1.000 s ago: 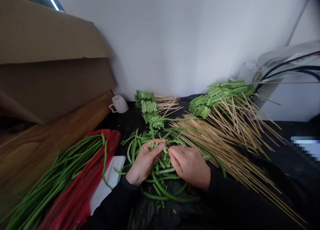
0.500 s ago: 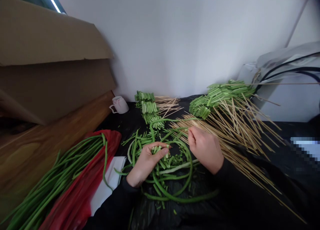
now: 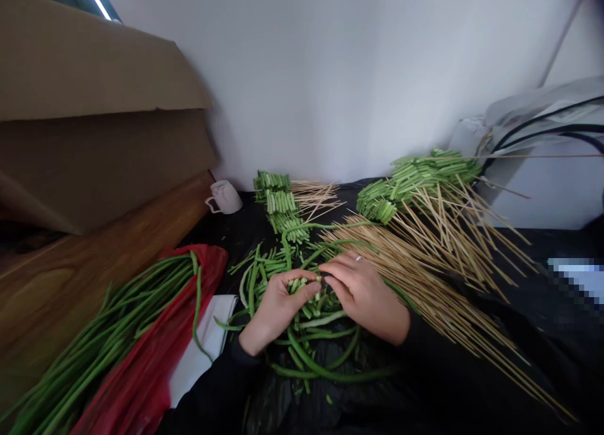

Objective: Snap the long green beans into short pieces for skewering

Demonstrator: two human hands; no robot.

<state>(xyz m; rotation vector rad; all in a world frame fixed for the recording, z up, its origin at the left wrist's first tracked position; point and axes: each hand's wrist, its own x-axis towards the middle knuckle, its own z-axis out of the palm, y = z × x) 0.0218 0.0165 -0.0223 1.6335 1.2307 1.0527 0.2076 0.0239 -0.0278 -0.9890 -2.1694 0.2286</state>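
My left hand (image 3: 278, 306) is closed round a small bundle of short cut green bean pieces (image 3: 302, 286), held side by side over the black cloth. My right hand (image 3: 365, 293) has come up against that bundle, its fingers pinched at the end of the pieces; whether a bamboo skewer is in them I cannot make out. Long green beans (image 3: 321, 353) curl on the cloth under both hands. A wide heap of bare bamboo skewers (image 3: 425, 277) lies just to the right of my right hand.
Finished bean skewers lie in a far pile (image 3: 280, 205) and a larger pile (image 3: 419, 177) at the right. Uncut long beans (image 3: 108, 340) rest on a red bag (image 3: 151, 366) at the left. A white cup (image 3: 225, 197), a cardboard box (image 3: 94, 107) and a wooden board (image 3: 85, 265) stand beyond.
My right hand went out to the skewer heap half a second ago and has come back left to the bean bundle. My left hand kept its hold in place.
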